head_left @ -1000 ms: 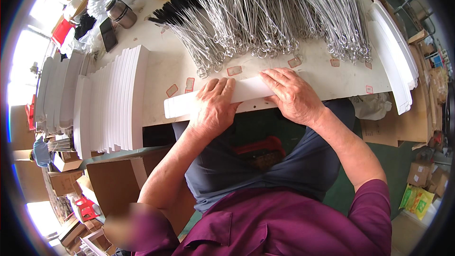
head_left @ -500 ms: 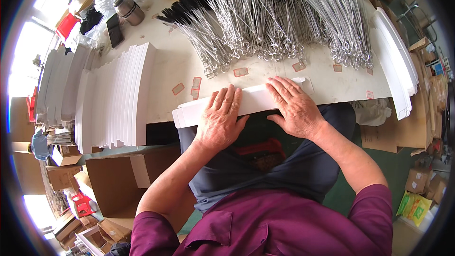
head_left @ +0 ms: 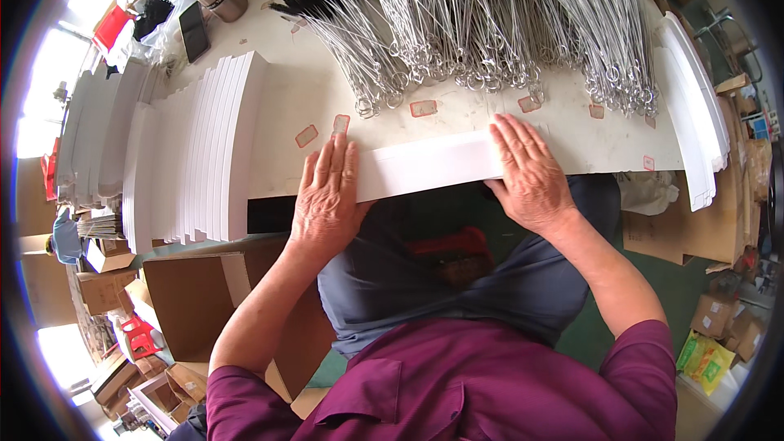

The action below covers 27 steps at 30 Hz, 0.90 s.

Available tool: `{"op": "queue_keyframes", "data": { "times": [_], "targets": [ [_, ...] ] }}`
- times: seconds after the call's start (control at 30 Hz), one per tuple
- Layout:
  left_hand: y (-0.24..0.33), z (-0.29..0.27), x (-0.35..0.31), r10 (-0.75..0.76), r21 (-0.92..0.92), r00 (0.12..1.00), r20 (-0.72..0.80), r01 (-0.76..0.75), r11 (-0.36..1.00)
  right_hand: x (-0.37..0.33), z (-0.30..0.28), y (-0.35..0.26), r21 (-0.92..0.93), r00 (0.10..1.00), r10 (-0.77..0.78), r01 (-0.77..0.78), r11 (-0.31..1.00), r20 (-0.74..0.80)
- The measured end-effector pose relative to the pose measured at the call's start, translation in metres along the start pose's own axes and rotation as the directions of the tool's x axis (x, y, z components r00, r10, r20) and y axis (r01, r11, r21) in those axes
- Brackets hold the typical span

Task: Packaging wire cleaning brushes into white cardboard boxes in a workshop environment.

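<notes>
The white carton (head_left: 429, 165) lay along the near edge of the table (head_left: 286, 98), its long axis running left to right, the right end slightly farther out; bare tabletop separated it from the wire brushes (head_left: 482, 41) beyond. The left hand (head_left: 325, 208) and right hand (head_left: 532, 180) lay over its ends, fingers extended; below left stood a cardboard box (head_left: 192, 302), top open, its floor hidden.

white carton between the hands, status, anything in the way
Left hand on left end, right hand on right end. White carton lies along near edge of table. Ringed metal rods beyond, not touching it.
</notes>
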<state>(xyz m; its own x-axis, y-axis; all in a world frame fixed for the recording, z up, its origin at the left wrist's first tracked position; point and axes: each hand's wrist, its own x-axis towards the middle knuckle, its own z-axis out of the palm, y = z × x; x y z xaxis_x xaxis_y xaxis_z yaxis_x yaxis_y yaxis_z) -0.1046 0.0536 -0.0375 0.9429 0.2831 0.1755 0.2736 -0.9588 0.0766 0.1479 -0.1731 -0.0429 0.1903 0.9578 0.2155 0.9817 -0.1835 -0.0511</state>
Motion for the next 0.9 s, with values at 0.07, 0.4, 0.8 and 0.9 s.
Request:
{"op": "queue_keyframes", "data": {
  "times": [0.07,0.4,0.8,0.9],
  "targets": [
    [-0.003,0.0,-0.003,-0.016,0.022,1.0,0.013,0.015,1.0,-0.006,-0.001,0.008,0.003,0.999,0.042,-0.042,0.999,0.005],
    [-0.002,-0.015,-0.019,0.057,0.105,0.997,-0.042,-0.052,0.993,-0.023,-0.01,0.022,0.07,0.987,-0.006,0.017,0.997,-0.159],
    [0.068,-0.043,0.006,0.048,-0.57,0.931,0.362,0.181,0.802,0.005,-0.026,-0.047,0.299,0.927,-0.274,0.345,0.89,-0.254],
    [0.071,-0.038,0.004,-0.063,-0.581,0.912,0.406,0.311,0.753,0.0,-0.034,-0.048,0.379,0.949,-0.055,0.177,0.908,-0.312]
  ]
}}
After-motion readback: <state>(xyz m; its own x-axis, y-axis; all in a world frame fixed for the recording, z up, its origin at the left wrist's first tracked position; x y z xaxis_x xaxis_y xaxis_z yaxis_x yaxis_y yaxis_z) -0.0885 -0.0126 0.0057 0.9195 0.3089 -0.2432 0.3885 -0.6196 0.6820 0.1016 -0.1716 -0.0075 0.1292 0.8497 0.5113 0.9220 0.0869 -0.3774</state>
